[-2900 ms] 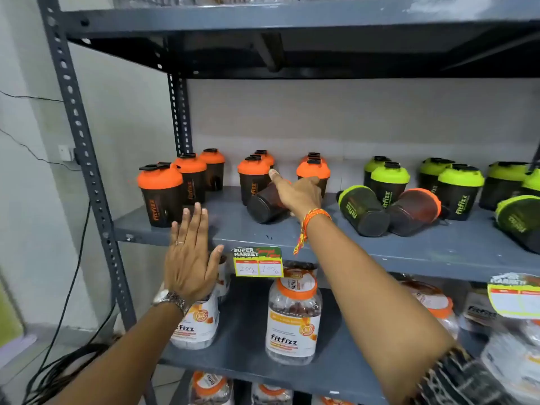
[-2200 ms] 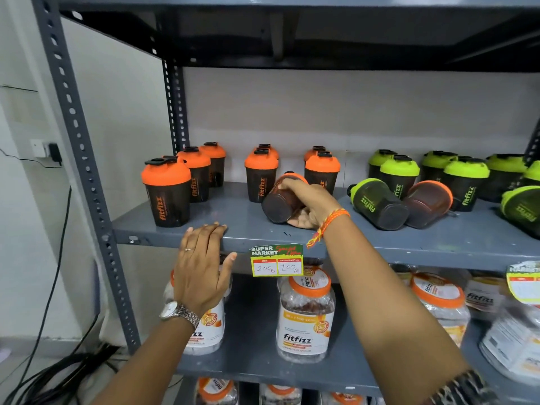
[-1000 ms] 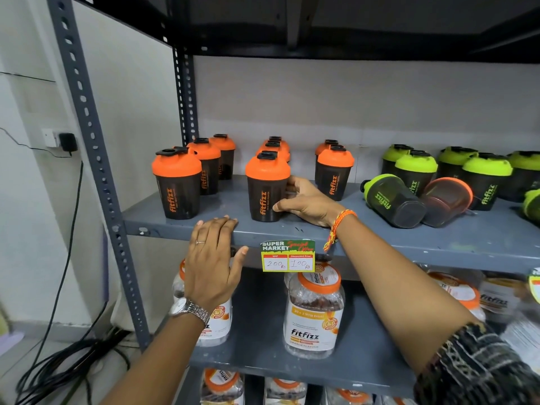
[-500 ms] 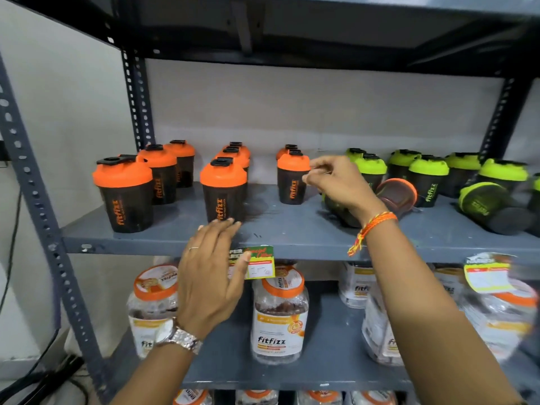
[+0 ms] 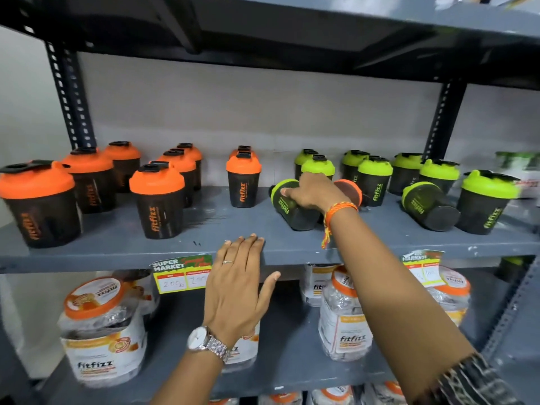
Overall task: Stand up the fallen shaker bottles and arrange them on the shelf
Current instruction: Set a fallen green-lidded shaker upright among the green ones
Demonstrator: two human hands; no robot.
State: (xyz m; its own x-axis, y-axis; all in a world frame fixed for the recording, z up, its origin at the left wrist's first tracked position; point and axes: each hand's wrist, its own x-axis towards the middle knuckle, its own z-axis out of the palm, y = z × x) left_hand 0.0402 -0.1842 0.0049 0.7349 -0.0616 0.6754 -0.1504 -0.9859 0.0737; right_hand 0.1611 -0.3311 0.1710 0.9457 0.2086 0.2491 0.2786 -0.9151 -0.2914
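Shelf: grey painted metal shelf board [image 5: 204, 226] at mid-frame, carrying two colour groups of dark translucent plastic shaker bottles.
Orange group: upright orange-lidded shaker bottles occupy the 9 o'clock half; nearest ones stand at the front left [image 5: 39, 204] and front centre [image 5: 159, 200], with one standing apart [image 5: 244, 179] toward 12 o'clock.
Green group: upright green-lidded shaker bottles [image 5: 375, 179] stand in rows toward 2 o'clock.
Fallen item 1: green-lidded shaker bottle lying on its side [image 5: 287, 206], just right of centre, lid toward the back left, base toward the front edge.
Fallen item 2: orange-lidded shaker bottle on its side [image 5: 352, 192], directly behind the wrist, largely hidden.
Fallen item 3: second green-lidded shaker bottle lying down [image 5: 428, 209] at 3 o'clock, touching an upright green-lidded neighbour [image 5: 483, 203].
Right hand: right hand [image 5: 317, 192] laid over the top of fallen item 1, fingers curled around its lid end; orange thread band on the wrist. Bottle remains flat on the board.
Left hand: left hand [image 5: 236, 285] spread flat, holding nothing, fingertips resting on the front lip of the shelf at 6 o'clock; ring and silver wristwatch visible.
Price tag: green and yellow paper label [image 5: 178, 273] fixed to the shelf lip, just left of the left hand.
Lower tier: clear plastic jars with orange lids [image 5: 102, 331] stand on the board below.
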